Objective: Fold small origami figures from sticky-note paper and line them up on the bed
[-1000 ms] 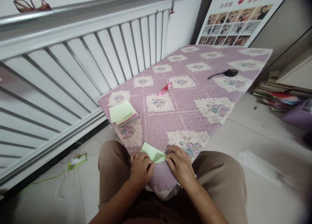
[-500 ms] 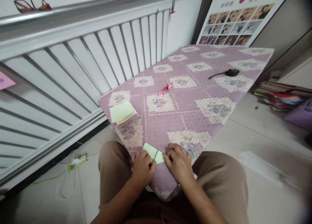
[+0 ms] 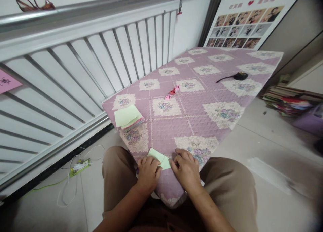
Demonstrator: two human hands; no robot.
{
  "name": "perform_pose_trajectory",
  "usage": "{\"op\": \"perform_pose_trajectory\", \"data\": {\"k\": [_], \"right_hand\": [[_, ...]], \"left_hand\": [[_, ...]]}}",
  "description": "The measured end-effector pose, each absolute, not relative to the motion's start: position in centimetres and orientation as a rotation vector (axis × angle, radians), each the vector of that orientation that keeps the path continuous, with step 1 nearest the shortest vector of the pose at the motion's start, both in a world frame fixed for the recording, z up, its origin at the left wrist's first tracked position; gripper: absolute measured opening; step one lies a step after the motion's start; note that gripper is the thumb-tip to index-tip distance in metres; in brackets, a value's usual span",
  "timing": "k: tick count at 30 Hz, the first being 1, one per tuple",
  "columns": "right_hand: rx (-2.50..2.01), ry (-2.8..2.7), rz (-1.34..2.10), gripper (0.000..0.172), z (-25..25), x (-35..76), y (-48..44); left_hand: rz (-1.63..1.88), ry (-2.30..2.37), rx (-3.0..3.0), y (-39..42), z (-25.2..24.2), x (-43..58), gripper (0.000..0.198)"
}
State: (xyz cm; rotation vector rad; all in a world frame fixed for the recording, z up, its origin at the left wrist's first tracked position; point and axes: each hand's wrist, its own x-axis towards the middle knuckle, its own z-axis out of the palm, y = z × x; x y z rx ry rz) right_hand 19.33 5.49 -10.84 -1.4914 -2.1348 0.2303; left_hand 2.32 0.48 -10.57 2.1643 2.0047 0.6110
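A folded sheet of light green paper (image 3: 157, 155) lies near the table's close corner, with a crease or folded edge running across it. My left hand (image 3: 148, 171) rests over its left and lower part, fingers curled and pressing on it. At the right corner of the sheet, the thumb and curled fingers of my right hand (image 3: 185, 166) hold the paper's edge. Part of the sheet is hidden under my left fingers. A stack of coloured paper squares (image 3: 128, 116), green on top, sits farther left on the table.
Small pink and red folded pieces (image 3: 173, 91) lie mid-table on the purple floral tablecloth (image 3: 171, 129). A black object with a cord or strap (image 3: 240, 76) is at the far right. A white radiator (image 3: 101, 57) borders the left side. A power strip (image 3: 80, 167) lies on the floor.
The dark gap along the paper's fold has narrowed, and the flap lies flatter. Both hands stay almost in place; the whole view has shifted very slightly.
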Motion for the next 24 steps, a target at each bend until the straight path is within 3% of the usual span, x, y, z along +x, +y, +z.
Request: {"op": "perform_pose_trajectory", "data": {"k": [7, 13, 19, 24], "right_hand": [[-1.519, -2.118, 0.216, 0.009, -11.2, 19.5, 5.9], [-1.299, -2.259, 0.053, 0.034, -11.7, 20.1, 4.3], [-1.036, -2.665, 0.222, 0.069, -12.4, 19.7, 1.5], [-1.155, -2.599, 0.166, 0.072, -13.1, 21.6, 2.6]], "left_hand": [[0.463, 1.802, 2.499, 0.1, -11.6, 1.7, 0.014], [0.338, 1.757, 2.541, -0.2, -12.0, 1.0, 0.023], [0.214, 1.631, 2.602, -0.8, -11.8, -0.1, 0.034], [0.196, 1.511, 2.661, -1.4, -11.9, -1.7, 0.037]]}}
